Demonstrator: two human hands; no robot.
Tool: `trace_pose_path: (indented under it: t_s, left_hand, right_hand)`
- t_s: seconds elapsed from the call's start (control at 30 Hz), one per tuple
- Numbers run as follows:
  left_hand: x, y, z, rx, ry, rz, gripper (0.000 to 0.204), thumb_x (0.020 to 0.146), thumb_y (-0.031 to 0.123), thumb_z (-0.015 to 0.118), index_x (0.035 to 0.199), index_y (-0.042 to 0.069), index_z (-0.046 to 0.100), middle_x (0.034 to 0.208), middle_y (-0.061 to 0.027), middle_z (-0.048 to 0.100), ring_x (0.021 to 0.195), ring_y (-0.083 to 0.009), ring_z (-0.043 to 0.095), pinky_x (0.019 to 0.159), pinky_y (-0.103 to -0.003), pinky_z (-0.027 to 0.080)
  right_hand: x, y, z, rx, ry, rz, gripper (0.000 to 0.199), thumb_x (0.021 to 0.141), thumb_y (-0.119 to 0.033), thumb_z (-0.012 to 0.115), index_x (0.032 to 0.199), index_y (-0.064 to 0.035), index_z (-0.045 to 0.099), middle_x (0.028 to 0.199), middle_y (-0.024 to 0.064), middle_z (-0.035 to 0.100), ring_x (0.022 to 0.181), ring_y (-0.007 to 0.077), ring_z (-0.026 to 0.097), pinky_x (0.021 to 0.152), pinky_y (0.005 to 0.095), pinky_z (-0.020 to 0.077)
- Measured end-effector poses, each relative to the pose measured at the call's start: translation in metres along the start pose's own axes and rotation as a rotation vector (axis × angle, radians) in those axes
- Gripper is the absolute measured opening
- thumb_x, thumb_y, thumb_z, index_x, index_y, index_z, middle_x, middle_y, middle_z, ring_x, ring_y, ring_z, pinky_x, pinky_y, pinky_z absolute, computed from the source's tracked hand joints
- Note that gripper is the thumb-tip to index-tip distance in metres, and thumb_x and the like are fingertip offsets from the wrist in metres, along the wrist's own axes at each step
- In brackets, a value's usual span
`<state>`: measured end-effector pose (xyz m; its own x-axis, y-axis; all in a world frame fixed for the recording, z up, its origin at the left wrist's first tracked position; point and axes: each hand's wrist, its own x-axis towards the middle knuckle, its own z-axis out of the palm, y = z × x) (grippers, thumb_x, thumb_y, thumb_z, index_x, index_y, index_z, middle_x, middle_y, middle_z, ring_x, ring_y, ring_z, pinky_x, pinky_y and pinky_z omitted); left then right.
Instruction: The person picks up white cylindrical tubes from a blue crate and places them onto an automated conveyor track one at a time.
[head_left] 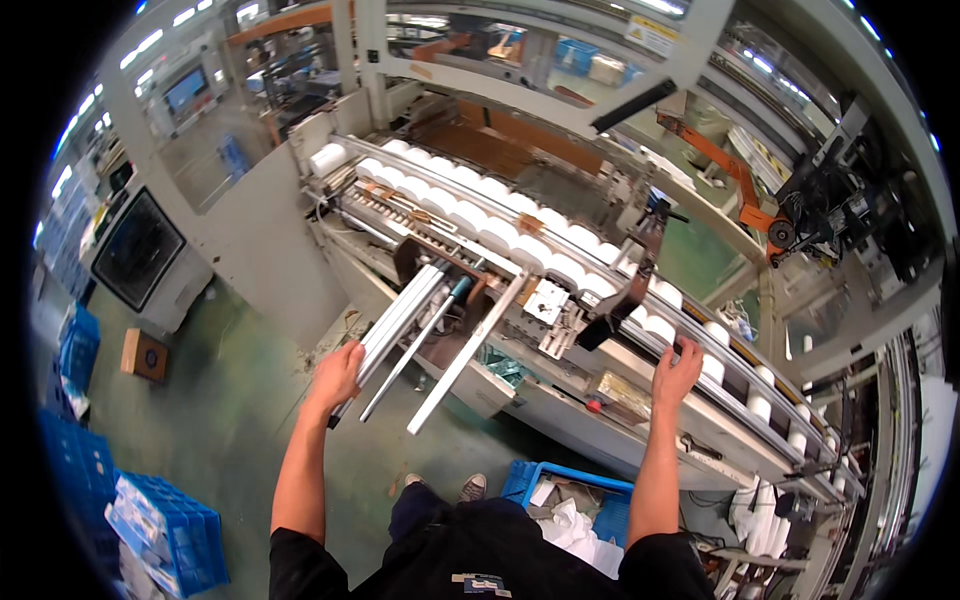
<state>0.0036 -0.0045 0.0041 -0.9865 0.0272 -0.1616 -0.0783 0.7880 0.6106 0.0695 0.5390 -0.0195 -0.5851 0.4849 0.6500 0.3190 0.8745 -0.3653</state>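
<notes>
My left hand (338, 376) is closed at the near end of pale metal bars (402, 315) that jut out from the machine; its fingertips are partly hidden. A thinner rod (408, 372) and a flat white bar (468, 355) stick out beside them. On the right, my right hand (677, 374) reaches over the near edge of the conveyor, fingers apart, next to the white rolls (658, 329). It seems to touch the rail or a roll, but no roll is in its grasp. More white rolls (470, 215) run in two slanting rows along the conveyor.
A blue crate (520, 482) with white scraps stands by my feet, under the machine's edge. Blue crates (180, 530) and a cardboard box (145, 355) are on the left floor. Frame posts (370, 60) rise around the conveyor. A red knob (594, 405) sticks out in front.
</notes>
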Motion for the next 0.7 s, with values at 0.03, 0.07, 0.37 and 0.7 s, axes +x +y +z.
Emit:
trace_pose_path:
  t_s: [0.03,0.07,0.37,0.7]
  left_hand:
    - [-0.001,0.005,0.0,-0.019,-0.014,-0.015,0.038,0.097,0.038,0.035,0.102,0.008,0.057,0.072,-0.016,0.063,0.064,-0.0303,0.065,0.074,-0.041,0.047]
    - [0.0,0.007,-0.001,-0.032,-0.027,-0.03,0.038,0.097,0.038,0.035,0.102,0.008,0.057,0.071,-0.0158,0.062,0.063,-0.0296,0.065,0.073,-0.041,0.047]
    - [-0.002,0.013,-0.003,-0.09,-0.043,-0.046,0.037,0.097,0.036,0.035,0.098,0.006,0.057,0.064,-0.0151,0.059,0.057,-0.0284,0.063,0.07,-0.04,0.047]
    - [0.008,-0.011,0.016,-0.187,-0.044,-0.045,0.042,0.097,0.037,0.039,0.106,0.001,0.058,0.086,-0.022,0.061,0.066,-0.0337,0.061,0.07,-0.042,0.048]
  right_hand:
    - [-0.008,-0.005,-0.01,0.133,0.054,-0.018,0.021,0.084,-0.013,0.057,0.104,-0.0044,0.059,0.108,0.018,0.056,0.103,0.0357,0.053,0.09,0.0436,0.0408]
    - [-0.024,-0.009,-0.014,0.214,0.045,0.004,0.017,0.085,-0.011,0.056,0.1,-0.004,0.059,0.101,0.0178,0.057,0.096,0.035,0.055,0.084,0.0414,0.0431]
    - [-0.284,0.019,-0.004,0.121,-1.393,-0.082,0.029,0.085,-0.033,0.055,0.098,-0.0098,0.066,0.1,0.0149,0.066,0.095,0.034,0.062,0.083,0.0439,0.0495]
    - [-0.405,0.075,-0.009,0.076,-1.611,0.058,0.038,0.085,-0.037,0.045,0.093,-0.0062,0.066,0.097,0.0193,0.066,0.091,0.0381,0.063,0.081,0.0477,0.0492]
